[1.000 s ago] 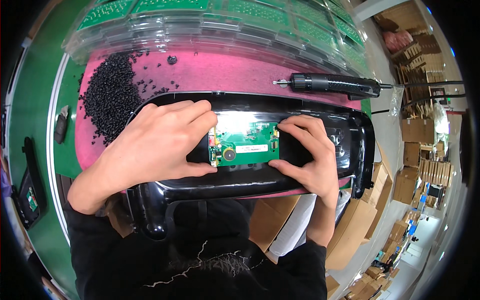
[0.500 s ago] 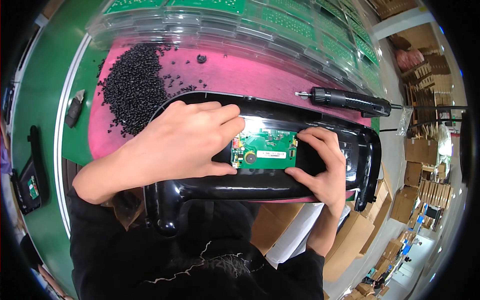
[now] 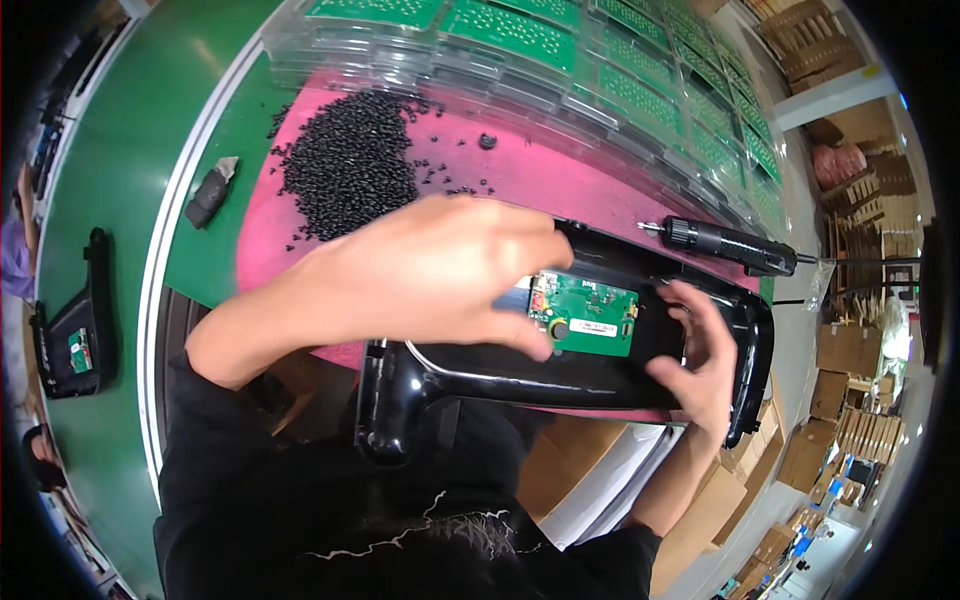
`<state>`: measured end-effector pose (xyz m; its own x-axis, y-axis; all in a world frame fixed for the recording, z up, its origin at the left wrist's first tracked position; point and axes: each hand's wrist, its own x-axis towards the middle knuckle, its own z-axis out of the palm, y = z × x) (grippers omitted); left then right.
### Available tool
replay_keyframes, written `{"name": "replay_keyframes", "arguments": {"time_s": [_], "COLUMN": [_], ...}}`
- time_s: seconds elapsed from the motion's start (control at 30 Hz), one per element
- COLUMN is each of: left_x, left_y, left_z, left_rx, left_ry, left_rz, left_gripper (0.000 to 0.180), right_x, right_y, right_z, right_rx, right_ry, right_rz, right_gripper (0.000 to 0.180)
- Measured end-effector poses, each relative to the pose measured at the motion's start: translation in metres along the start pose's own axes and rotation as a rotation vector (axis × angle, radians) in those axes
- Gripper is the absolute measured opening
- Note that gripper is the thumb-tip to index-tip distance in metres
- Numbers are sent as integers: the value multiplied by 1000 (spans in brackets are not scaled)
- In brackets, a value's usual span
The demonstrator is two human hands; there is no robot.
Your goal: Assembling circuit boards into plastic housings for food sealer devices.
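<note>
A green circuit board [image 3: 600, 310] with a white label and a round buzzer-like part lies inside a black plastic housing [image 3: 480, 385] in front of me. My left hand [image 3: 440, 275], slightly blurred, hovers over the housing at the board's left end, thumb and fingers apart with nothing held. On the other side, my right hand [image 3: 705, 365] is curved with fingers parted, just off the board's right edge. Part of the housing's left side is hidden beneath my left hand and forearm.
A heap of small black screws [image 3: 345, 165] spreads over the pink mat [image 3: 560, 165]. Beyond the housing lies a black electric screwdriver [image 3: 725, 245]. Clear trays of green boards [image 3: 510, 35] stand at the back. Another housing with a board [image 3: 95, 320] is far left.
Both hands have come off the board's ends, the right one moving rightward and the left one lifting. The whole scene has shifted right in view as my head turned.
</note>
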<state>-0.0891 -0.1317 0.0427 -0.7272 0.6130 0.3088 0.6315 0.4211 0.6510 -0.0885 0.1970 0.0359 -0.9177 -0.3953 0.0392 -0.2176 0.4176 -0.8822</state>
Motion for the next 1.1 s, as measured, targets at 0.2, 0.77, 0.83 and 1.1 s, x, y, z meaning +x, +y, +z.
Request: {"name": "replay_keyframes", "arguments": {"time_s": [0.2,0.77,0.83,1.1], "left_x": [-4,-7,-11,7], "left_y": [-26,-49,-47,-28], "left_z": [-39,-14,-15,-28], "left_rx": [366,618,574,283], "left_ry": [335,161,189,274], "left_rz": [-217,-408,-428,-299], "left_gripper": [20,15,15,14], "right_x": [12,68,72,80], "right_y": [8,42,-8,-34], "right_z": [-69,-85,-42,-3], "right_rx": [-476,-504,-57,817], "right_ry": [582,1036,1056,384], "right_rz": [7,-125,-307,-366], "right_gripper": [42,41,64,32]}}
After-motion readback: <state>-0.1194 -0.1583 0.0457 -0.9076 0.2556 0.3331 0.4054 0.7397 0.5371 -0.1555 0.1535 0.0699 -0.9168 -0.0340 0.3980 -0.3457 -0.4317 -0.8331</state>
